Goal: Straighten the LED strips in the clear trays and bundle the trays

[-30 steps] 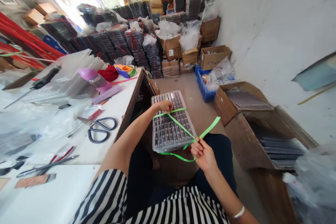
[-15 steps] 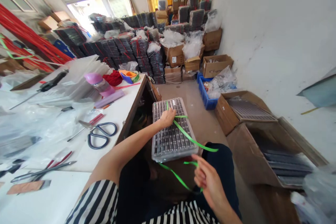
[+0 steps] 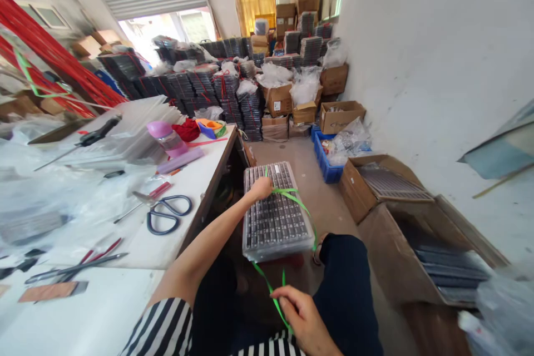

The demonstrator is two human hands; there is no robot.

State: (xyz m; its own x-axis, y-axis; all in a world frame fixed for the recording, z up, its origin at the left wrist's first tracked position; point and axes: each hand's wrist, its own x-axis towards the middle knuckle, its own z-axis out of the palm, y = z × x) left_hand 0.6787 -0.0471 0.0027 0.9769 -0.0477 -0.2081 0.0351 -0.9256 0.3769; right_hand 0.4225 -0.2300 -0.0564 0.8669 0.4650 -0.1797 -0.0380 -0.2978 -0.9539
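A stack of clear plastic trays with rows of small dark pieces stands in front of my knees. My left hand is closed on the green strap on top of the stack, its fingertips partly hidden. From there the strap runs across the tray and over its right edge. Lower down, my right hand pinches another length of the green strap, which comes from under the near edge of the stack. A short tip of strap sticks up above my right fingers.
On my left is a white table with blue-handled scissors, a pink bottle and plastic bags. Open cardboard boxes and a blue crate line the right. Strapped tray stacks fill the back.
My right hand has moved left and down and now pinches the lower strap. My left hand has shifted slightly left on the tray. The upper strap's loose end now hangs over the right edge.
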